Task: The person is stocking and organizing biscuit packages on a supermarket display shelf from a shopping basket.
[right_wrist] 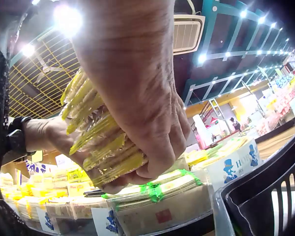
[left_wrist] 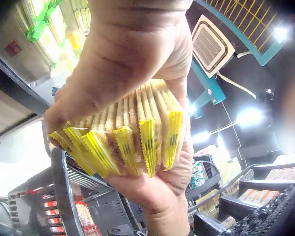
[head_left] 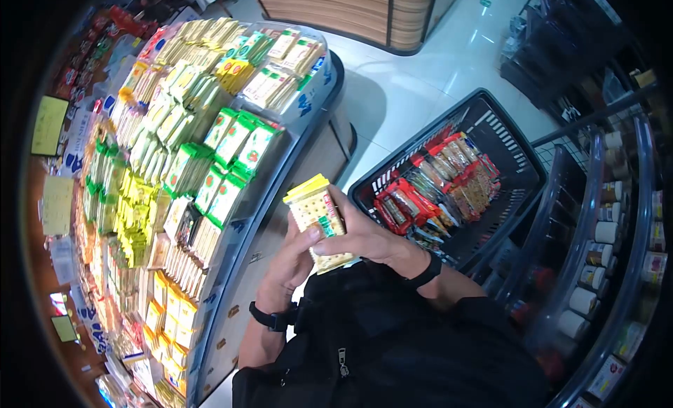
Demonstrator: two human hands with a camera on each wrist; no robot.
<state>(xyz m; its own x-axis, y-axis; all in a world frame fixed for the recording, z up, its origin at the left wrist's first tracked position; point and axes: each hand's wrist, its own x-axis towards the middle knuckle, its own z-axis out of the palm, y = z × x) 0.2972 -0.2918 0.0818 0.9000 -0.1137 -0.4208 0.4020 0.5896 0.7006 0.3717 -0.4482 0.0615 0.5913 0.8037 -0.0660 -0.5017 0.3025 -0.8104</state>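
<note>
Both hands hold a stack of cracker packets in front of the body. The top wrapper is cream, printed with dotted crackers, and has a yellow crimped end. My left hand grips the stack from the near left, thumb over the top packet. Along the right side my right hand holds it, its thumb also lying across the top. The left wrist view shows several packets side by side between the hands, yellow ends outward. In the right wrist view the yellow ends show beneath my right hand.
A tiered display of packaged snacks in green, yellow and white wrappers curves along the left. On the right sits a black shopping basket holding red-wrapped snack packs. Shelves with jars stand at far right. Pale floor tiles lie beyond.
</note>
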